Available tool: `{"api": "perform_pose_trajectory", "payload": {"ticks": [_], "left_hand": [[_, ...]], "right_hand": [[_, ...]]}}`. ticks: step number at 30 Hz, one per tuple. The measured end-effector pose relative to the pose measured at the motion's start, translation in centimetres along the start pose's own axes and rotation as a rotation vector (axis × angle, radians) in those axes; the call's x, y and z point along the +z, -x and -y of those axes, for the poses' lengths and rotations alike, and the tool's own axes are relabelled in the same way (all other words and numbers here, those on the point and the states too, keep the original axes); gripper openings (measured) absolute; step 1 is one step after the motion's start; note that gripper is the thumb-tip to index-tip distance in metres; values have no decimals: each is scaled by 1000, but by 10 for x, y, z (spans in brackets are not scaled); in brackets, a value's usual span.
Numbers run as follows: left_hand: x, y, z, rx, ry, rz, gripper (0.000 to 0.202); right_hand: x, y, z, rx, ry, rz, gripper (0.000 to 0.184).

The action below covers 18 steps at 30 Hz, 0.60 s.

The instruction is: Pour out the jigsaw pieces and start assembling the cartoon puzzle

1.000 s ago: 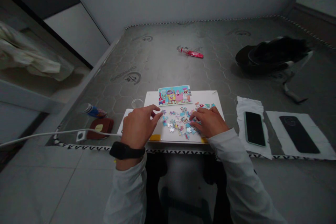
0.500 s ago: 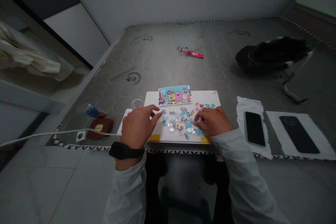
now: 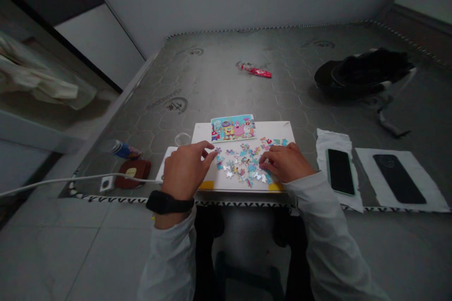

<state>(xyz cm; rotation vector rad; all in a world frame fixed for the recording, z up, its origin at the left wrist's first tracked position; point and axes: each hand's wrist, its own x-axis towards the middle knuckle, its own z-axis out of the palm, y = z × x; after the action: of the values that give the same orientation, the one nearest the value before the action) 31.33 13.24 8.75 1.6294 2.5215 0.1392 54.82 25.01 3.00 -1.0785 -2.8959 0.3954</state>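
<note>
Loose jigsaw puzzle pieces (image 3: pixel 243 164) lie scattered on a white box (image 3: pixel 278 129) in front of me. A picture card (image 3: pixel 233 128) with cartoon figures rests at the box's far side. At the left edge of the pieces is my left hand (image 3: pixel 187 167), wearing a black watch; its thumb and index finger are apart beside a small piece, holding nothing I can see. My right hand (image 3: pixel 285 162) rests at the right side of the pieces, fingers curled and fingertips drawn together down among them. Whatever is between those fingertips is too small to make out.
A clear round lid (image 3: pixel 182 139), a brown pouch (image 3: pixel 133 172), a bottle (image 3: pixel 125 149) and a white cable (image 3: pixel 84 178) are on the left. Two phones (image 3: pixel 340 171) (image 3: pixel 399 178) lie on paper at right. Farther off are a black cap (image 3: pixel 360 75) and a red packet (image 3: pixel 256 70).
The view has shifted slightly, moving everything a little to the left. My right fingertips have shifted slightly among the pieces; my left hand stays almost the same.
</note>
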Motion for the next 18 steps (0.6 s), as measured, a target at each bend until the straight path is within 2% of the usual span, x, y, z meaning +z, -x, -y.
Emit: {"api": "perform_pose_trajectory", "payload": {"ticks": [4, 10, 18], "left_hand": [[0, 1, -1, 6, -1, 3, 28], [-1, 1, -1, -7, -7, 18, 29], [-4, 0, -3, -18, 6, 32, 29]], "right_hand": [[-2, -2, 8, -36, -24, 3, 9], [-2, -4, 15, -73, -28, 106, 13], [6, -7, 24, -130, -28, 61, 7]]}}
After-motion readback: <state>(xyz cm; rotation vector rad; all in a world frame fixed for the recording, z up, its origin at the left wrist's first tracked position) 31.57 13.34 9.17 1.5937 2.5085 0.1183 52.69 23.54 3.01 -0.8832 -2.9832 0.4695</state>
